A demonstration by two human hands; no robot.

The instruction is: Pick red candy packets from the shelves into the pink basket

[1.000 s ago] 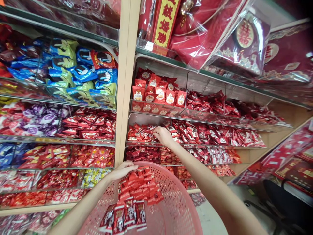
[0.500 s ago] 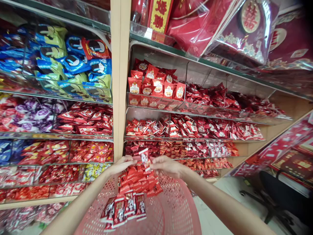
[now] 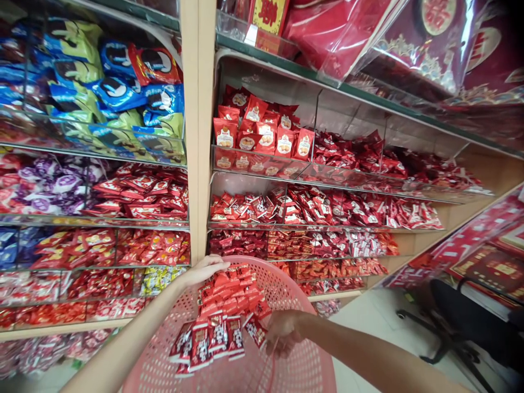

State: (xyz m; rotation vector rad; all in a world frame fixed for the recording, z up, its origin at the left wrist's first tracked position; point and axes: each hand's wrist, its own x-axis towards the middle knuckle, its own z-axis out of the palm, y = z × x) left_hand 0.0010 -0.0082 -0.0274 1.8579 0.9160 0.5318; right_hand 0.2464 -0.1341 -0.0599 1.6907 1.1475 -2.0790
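Grasping basket with left hand; cannot tell if holding packet at right hand. Likely light, slippery; pinch an end.

The left hand and right hand are bare (slim forearms too).

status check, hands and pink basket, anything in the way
Left hand on rim of pink basket. Right hand inside it, at a dark red packet, grip unclear. Bright red packets piled in basket. Nothing visibly blocking right hand.
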